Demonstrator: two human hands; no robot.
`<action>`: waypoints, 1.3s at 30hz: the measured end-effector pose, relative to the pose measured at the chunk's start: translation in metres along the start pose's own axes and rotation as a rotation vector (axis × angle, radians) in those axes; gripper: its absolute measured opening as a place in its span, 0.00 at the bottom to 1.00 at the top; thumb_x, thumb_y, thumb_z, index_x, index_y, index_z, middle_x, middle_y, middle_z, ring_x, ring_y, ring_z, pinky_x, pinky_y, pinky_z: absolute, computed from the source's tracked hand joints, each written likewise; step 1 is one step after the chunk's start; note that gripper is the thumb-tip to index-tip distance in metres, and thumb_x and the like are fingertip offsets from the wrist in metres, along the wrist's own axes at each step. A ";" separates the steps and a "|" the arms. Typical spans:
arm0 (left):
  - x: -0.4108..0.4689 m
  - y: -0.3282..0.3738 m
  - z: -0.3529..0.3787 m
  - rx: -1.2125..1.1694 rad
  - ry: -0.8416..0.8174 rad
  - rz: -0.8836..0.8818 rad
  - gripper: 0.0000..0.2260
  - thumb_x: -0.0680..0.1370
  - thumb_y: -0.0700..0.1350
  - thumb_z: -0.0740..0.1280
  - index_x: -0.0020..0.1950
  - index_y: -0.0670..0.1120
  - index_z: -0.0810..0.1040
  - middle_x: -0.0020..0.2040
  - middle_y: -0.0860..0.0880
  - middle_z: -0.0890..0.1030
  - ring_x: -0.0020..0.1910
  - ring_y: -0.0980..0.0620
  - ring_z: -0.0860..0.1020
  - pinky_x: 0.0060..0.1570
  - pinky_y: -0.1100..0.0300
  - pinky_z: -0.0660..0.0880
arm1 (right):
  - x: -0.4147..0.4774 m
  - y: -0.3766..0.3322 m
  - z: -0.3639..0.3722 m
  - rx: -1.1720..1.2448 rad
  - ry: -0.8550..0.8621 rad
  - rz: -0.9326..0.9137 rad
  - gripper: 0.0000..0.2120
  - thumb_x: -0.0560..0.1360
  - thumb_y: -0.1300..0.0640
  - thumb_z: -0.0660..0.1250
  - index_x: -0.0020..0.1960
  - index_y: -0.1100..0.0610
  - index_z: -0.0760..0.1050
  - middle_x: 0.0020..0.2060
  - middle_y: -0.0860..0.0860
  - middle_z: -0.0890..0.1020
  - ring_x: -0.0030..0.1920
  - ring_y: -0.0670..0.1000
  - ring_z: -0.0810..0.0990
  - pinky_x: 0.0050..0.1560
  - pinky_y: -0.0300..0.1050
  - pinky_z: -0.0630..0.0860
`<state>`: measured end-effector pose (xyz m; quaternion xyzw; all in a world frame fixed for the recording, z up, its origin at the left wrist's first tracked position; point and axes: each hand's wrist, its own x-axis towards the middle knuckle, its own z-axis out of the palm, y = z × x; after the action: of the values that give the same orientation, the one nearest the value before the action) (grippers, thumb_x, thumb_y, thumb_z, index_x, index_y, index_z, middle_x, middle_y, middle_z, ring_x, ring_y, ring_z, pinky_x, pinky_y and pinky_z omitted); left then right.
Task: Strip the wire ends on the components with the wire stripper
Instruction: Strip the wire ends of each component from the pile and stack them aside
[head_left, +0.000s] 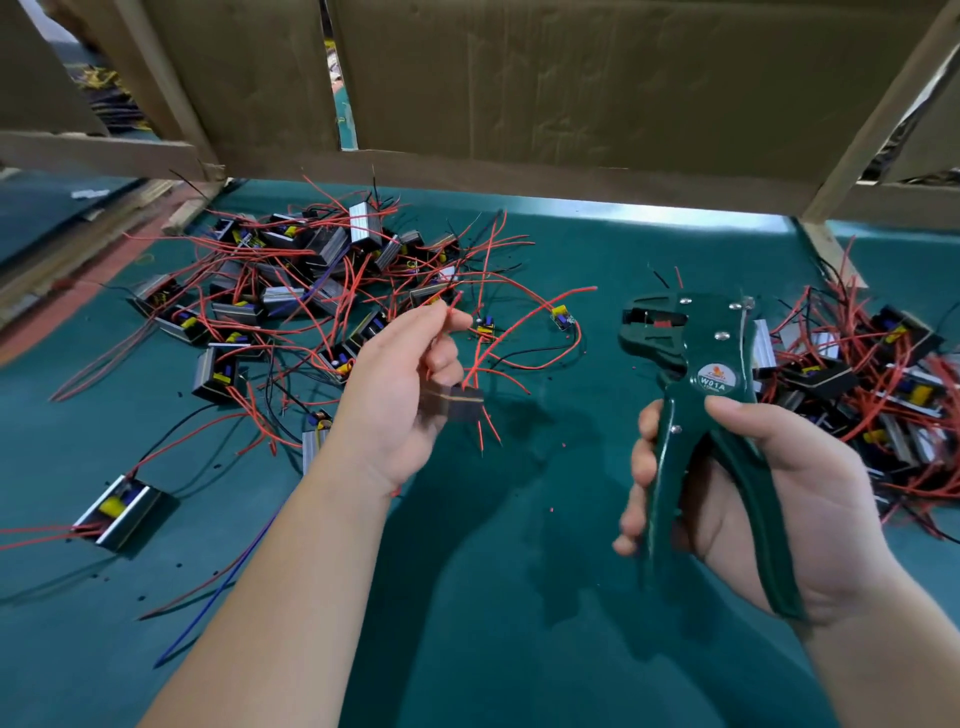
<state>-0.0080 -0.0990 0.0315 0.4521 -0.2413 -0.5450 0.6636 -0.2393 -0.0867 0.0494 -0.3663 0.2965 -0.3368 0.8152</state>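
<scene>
1. Cardboard (571, 78) on a wooden frame (883, 114) walls off the back of the green surface (519, 571).
2. A left pile (291, 291) of boxed parts tangled in red wires lies behind the left hand (395, 395). A right pile (872, 374) lies just beyond the right hand (779, 493).
3. A lone part (122, 512) sits near the front left, and a blue wire (228, 577) runs beside the left forearm.
4. Small red insulation scraps (550, 511) dot the surface between the hands.
5. The left grip holds a component (457, 406) above the surface. It is blurred, apparently a dark block with a pale stripe. Thumb and forefinger pinch its red wire (460, 297) upright.
6. The right grip wraps the handles of the wire stripper (711, 374), which are spread, with the jaws parted and facing left.
7. The stripper head stands near the pinched wire, to its right, without touching it.
</scene>
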 end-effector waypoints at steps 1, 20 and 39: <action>0.001 0.000 -0.001 -0.058 0.020 -0.053 0.16 0.81 0.47 0.61 0.36 0.48 0.80 0.27 0.54 0.65 0.27 0.57 0.60 0.34 0.62 0.56 | 0.001 0.001 -0.001 0.022 0.000 -0.002 0.26 0.52 0.46 0.78 0.44 0.60 0.78 0.36 0.61 0.77 0.32 0.64 0.79 0.35 0.60 0.78; 0.011 0.004 0.025 0.200 0.200 0.107 0.14 0.81 0.45 0.60 0.38 0.48 0.79 0.24 0.57 0.64 0.24 0.58 0.63 0.28 0.68 0.65 | 0.005 -0.002 -0.001 0.126 0.050 -0.035 0.28 0.50 0.50 0.79 0.46 0.63 0.79 0.38 0.63 0.77 0.35 0.66 0.80 0.38 0.63 0.79; 0.125 0.040 0.038 1.777 0.131 0.572 0.22 0.75 0.44 0.64 0.69 0.52 0.72 0.67 0.45 0.70 0.66 0.41 0.65 0.64 0.48 0.63 | 0.004 0.008 0.004 0.073 0.016 -0.012 0.24 0.56 0.54 0.68 0.49 0.65 0.75 0.38 0.63 0.77 0.36 0.65 0.79 0.39 0.61 0.79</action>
<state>0.0178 -0.2299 0.0624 0.7469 -0.6335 0.0499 0.1959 -0.2313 -0.0836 0.0445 -0.3352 0.2882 -0.3552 0.8237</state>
